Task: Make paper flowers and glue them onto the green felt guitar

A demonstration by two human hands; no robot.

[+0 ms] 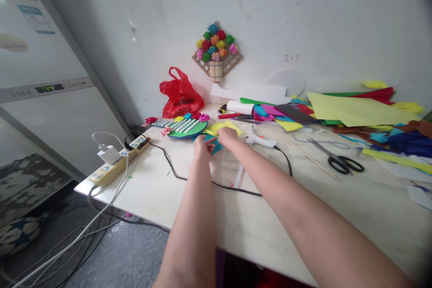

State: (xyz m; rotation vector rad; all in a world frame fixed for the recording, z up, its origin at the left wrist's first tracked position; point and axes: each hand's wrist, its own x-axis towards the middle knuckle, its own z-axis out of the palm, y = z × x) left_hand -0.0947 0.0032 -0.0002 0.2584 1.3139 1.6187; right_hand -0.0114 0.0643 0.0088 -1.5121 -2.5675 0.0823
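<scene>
In the head view, the blue paper (217,146) lies on the desk (199,202), beneath and between the hands, just right of the green board (186,132). The left hand (204,145) has a finger stretched out and the right hand (227,137) is curled; whether either grips the paper I cannot tell. White rolls (191,127) and paper flowers (204,117) already sit on the board, while the blue paper looks loose, its shaping seemingly unfinished. One corner points toward the person; the hands hide too much to settle its long axis.
</scene>
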